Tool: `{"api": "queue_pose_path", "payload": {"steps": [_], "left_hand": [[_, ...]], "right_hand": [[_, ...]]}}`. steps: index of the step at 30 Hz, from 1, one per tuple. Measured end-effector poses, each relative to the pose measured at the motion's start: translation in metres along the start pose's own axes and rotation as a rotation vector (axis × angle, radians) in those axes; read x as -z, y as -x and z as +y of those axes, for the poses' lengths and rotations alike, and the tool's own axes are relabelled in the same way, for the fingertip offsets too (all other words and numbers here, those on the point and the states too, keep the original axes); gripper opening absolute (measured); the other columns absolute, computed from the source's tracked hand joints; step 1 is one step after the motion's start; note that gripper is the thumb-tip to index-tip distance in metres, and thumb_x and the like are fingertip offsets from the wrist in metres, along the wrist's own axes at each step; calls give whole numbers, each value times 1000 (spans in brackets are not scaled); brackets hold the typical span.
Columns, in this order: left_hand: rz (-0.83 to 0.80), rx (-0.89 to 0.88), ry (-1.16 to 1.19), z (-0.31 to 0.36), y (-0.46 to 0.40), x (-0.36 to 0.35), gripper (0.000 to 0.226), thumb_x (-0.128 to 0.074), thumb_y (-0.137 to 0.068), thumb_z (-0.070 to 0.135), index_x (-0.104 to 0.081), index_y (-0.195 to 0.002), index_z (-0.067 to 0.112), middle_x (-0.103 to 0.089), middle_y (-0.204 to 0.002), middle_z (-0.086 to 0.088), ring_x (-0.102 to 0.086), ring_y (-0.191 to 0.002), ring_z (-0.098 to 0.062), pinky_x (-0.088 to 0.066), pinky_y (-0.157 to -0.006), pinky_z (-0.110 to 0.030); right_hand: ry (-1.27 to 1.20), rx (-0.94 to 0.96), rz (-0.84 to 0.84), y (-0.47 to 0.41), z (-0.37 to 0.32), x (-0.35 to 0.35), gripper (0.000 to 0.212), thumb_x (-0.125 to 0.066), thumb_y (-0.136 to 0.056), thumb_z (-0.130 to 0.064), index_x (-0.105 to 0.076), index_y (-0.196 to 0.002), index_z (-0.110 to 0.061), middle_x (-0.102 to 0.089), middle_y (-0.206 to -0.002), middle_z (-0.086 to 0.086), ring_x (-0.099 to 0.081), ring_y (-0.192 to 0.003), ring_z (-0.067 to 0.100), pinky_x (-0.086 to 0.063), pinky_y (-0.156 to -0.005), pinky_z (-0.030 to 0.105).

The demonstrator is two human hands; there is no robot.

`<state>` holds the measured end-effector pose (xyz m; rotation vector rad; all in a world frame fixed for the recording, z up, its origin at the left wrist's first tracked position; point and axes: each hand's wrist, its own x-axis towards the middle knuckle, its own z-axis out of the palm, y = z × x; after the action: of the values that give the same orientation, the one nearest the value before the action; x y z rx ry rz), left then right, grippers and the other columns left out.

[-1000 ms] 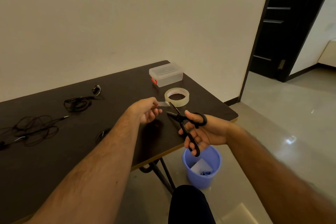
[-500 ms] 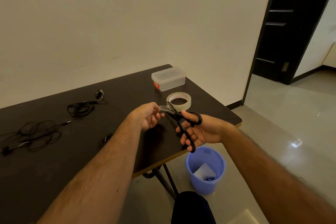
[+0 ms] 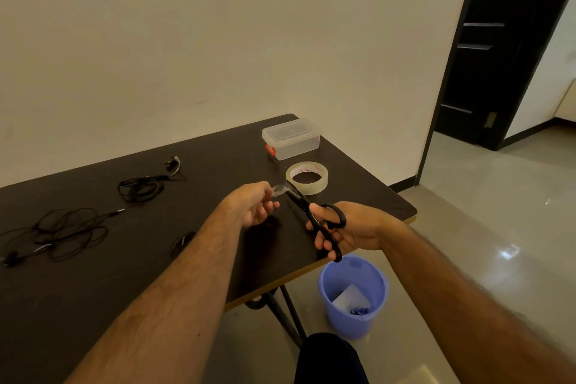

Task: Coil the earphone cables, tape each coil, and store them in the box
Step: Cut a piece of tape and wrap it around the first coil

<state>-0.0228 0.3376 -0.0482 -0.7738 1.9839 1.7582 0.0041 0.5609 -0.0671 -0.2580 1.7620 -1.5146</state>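
a dark brown table (image 3: pixel 93 290) with a lighter edge strip stands against a plain cream wall (image 3: pixel 218 40), on black metal legs (image 3: pixel 285 312). on the glossy grey floor (image 3: pixel 483 227) beside the table's near corner sits a light blue plastic bin (image 3: pixel 371 318) holding a white scrap of paper (image 3: pixel 349 299). a black door (image 3: pixel 501 50) stands open at the right.

Unreadable red print inside tape roll (image 3: pixel 307 178)
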Motion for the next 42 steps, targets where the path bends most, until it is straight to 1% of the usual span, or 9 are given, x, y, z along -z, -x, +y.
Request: {"api": "queue_pose_path", "payload": {"steps": [3, 6, 17, 22, 27, 31, 35, 38, 42], "left_hand": [[18, -11, -29, 0, 1, 0, 19, -50, -97, 19, -63, -97, 6, -61, -78, -3, -46, -48, -5, -36, -35, -13], [44, -33, -53, 0, 1, 0, 18, -50, -97, 19, -62, -101, 7, -61, -80, -4, -46, -49, -5, -36, -37, -14], [134, -84, -114, 1, 1, -3, 21, -49, -98, 20, -63, -96, 5, -57, -72, -3, -44, -51, -6, -36, -46, -16], [215, -148, -57, 0, -7, -2, 21, -47, -97, 20, -61, -106, 8, -60, -80, -5, -49, -58, -7, -38, -45, -18], [268, -201, 32, -3, -12, -1, 21, -48, -98, 22, -61, -107, 9, -62, -85, -7, -54, -67, -10, -41, -48, -21], [251, -203, 123, -4, -13, -4, 25, -47, -100, 21, -59, -117, 7, -66, -96, -8, -62, -74, -13, -48, -52, -22], [176, -255, 246, -5, -12, -14, 32, -46, -102, 18, -50, -132, 9, -64, -107, -11, -67, -87, -19, -53, -59, -27], [119, -258, 301, -8, -10, -22, 37, -45, -103, 16, -45, -140, 7, -63, -112, -15, -67, -97, -25, -57, -69, -31], [61, -241, 365, -10, -8, -30, 45, -40, -105, 12, -35, -148, 4, -60, -126, -24, -67, -97, -29, -58, -74, -35]], "right_hand": [[51, -7, 47, 0, -1, -1, 62, -55, -89, -52, -55, -125, -1, -67, -82, 11, -62, -63, 17, -57, -62, 28], [75, -6, 85, 0, -2, -2, 55, -53, -95, -47, -57, -123, 0, -66, -76, 9, -61, -58, 16, -56, -60, 27], [362, -18, 227, -1, -9, 1, 38, -56, -95, -44, -65, -107, -10, -68, -72, 4, -61, -57, 12, -52, -58, 24], [486, -34, 263, -5, -17, 0, 34, -59, -94, -43, -67, -101, -11, -68, -75, 5, -61, -59, 13, -53, -59, 25], [567, -84, 292, -10, -21, 1, 27, -62, -93, -39, -67, -97, -12, -64, -70, 5, -58, -53, 12, -53, -54, 23], [782, -124, 386, -13, -24, 0, 33, -67, -90, -40, -65, -107, -11, -67, -84, 6, -64, -66, 14, -55, -59, 23], [1153, -95, 483, -14, -27, -2, 43, -71, -86, -43, -63, -116, -13, -67, -103, 7, -65, -92, 19, -55, -83, 30], [1217, -90, 505, -12, -28, -3, 45, -72, -85, -41, -60, -119, -14, -66, -109, 7, -63, -98, 20, -52, -90, 32], [1266, -109, 507, -13, -31, -3, 48, -71, -86, -43, -58, -122, -14, -65, -113, 8, -62, -102, 20, -50, -92, 33]]}}
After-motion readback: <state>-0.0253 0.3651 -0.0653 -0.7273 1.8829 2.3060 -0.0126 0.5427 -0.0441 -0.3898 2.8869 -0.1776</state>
